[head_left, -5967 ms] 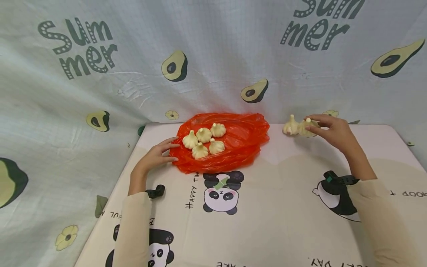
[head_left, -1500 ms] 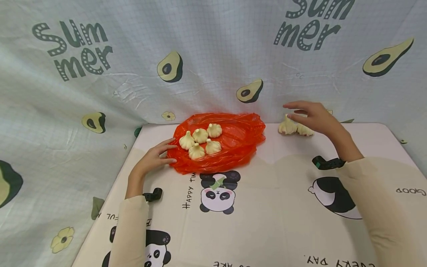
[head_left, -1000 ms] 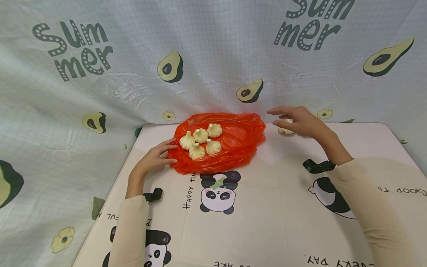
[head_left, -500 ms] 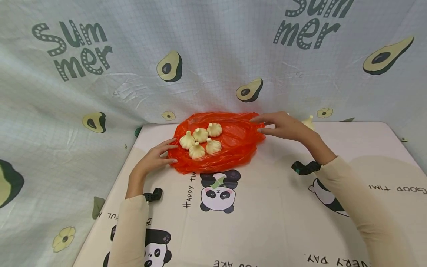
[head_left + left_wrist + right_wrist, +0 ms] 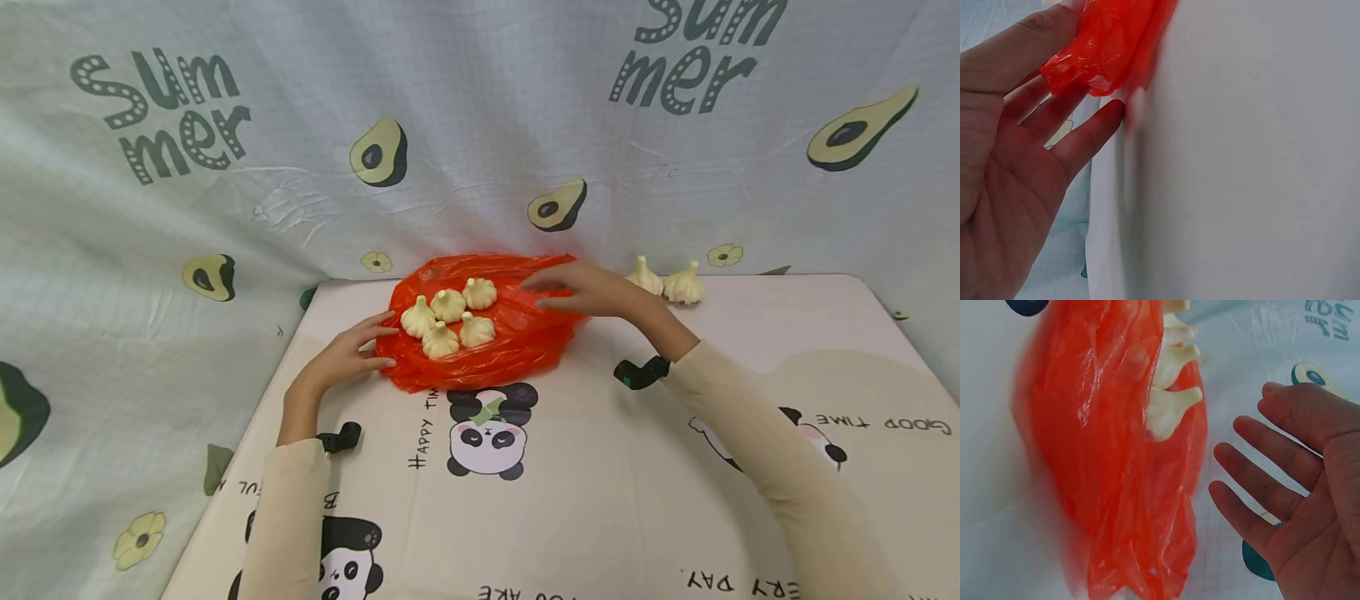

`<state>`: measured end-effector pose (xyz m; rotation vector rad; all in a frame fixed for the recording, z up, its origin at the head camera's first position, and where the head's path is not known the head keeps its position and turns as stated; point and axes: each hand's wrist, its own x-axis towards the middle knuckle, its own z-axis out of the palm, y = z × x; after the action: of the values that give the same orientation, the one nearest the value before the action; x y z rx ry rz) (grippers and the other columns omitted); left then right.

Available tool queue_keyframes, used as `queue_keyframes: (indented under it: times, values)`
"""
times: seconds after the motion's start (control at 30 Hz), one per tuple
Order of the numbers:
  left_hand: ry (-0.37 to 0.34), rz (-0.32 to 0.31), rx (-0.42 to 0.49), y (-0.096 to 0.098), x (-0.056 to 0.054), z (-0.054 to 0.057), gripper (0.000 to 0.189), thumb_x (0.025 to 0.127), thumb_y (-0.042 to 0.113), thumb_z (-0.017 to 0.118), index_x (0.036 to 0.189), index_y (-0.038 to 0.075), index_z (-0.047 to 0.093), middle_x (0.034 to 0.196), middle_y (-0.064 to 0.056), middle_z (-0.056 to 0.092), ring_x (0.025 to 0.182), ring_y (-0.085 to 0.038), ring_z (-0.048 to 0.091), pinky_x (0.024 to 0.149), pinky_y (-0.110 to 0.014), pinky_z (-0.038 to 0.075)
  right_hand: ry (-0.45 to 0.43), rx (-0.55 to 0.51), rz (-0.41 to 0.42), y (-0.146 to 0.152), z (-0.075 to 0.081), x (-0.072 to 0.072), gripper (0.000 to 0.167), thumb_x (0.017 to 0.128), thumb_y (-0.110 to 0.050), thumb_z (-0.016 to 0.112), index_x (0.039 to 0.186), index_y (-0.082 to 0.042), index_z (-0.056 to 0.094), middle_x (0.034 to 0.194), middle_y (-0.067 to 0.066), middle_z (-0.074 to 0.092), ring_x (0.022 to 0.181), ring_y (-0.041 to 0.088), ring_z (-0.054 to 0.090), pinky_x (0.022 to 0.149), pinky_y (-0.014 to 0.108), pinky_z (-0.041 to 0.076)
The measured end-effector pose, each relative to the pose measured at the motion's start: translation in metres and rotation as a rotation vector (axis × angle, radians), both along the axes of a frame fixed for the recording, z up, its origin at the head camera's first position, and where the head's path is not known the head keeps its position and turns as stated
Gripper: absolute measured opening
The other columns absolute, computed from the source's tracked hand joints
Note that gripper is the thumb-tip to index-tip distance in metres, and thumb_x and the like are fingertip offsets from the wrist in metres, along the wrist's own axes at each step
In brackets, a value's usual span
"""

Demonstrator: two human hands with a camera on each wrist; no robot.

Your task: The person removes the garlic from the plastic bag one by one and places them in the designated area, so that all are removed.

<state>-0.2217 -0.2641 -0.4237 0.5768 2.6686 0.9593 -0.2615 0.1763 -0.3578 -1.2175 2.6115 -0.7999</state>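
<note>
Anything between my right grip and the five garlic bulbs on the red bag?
Nothing visible does. In the head view, only the red bag's bare plastic shows between the right grip and the five garlic bulbs; its fingers look clear of the bag.

A curtained-off tabletop corner, this was: pale grey-blue cloth (image 5: 465, 75), printed with green avocados (image 5: 378, 152) and grey-green "Summer" lettering (image 5: 171, 98), hung directly behind and along the left of a cream tabletop (image 5: 585, 483) printed with black-and-white cartoon pandas (image 5: 487, 450), and filled the background! Home or studio, there was no telling.
</note>
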Motion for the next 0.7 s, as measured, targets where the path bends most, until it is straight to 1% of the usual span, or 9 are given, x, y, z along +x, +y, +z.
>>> queue_keyframes:
  times: [0.17,0.27,0.43,0.57,0.7]
  values:
    - [-0.008,0.006,0.015,-0.001,0.001,0.000,0.063,0.090,0.025,0.079,0.144,0.004,0.055,0.166,-0.012,0.028,0.151,-0.039,0.024,0.113,-0.056,0.039,-0.018,0.011,0.061,-0.018,0.000,-0.009,0.036,0.100,-0.022,0.066,0.134,-0.012,0.067,0.129,0.004,0.069,0.118,0.024,0.064,0.103,0.045,0.052]
    - [-0.011,0.004,0.020,-0.001,0.002,0.000,0.063,0.091,0.025,0.078,0.145,0.003,0.054,0.166,-0.013,0.028,0.151,-0.039,0.025,0.113,-0.056,0.039,-0.057,0.021,0.080,-0.028,0.000,-0.014,0.036,0.099,-0.018,0.066,0.134,-0.010,0.067,0.129,0.007,0.069,0.117,0.025,0.065,0.103,0.045,0.052]
    - [-0.022,0.002,0.016,0.001,0.005,0.001,0.064,0.090,0.024,0.078,0.145,0.003,0.054,0.166,-0.013,0.027,0.151,-0.039,0.024,0.113,-0.055,0.040,-0.103,0.063,0.071,-0.044,0.000,-0.023,0.038,0.100,-0.017,0.065,0.137,-0.007,0.064,0.134,0.013,0.066,0.120,0.028,0.063,0.104,0.045,0.051]
    - [-0.009,0.002,0.020,0.003,0.006,0.003,0.063,0.090,0.023,0.079,0.144,0.002,0.055,0.165,-0.014,0.029,0.150,-0.039,0.025,0.111,-0.055,0.041,-0.111,0.092,0.044,-0.053,-0.004,-0.033,0.040,0.101,-0.019,0.064,0.138,-0.007,0.062,0.134,0.012,0.066,0.120,0.027,0.062,0.104,0.043,0.051]
    - [0.001,-0.009,0.016,0.004,0.005,0.006,0.062,0.090,0.023,0.079,0.143,0.001,0.055,0.165,-0.014,0.029,0.150,-0.039,0.026,0.110,-0.056,0.042,-0.108,0.097,0.027,-0.059,-0.008,-0.042,0.041,0.100,-0.019,0.066,0.139,-0.009,0.063,0.133,0.010,0.066,0.120,0.027,0.061,0.104,0.043,0.051]
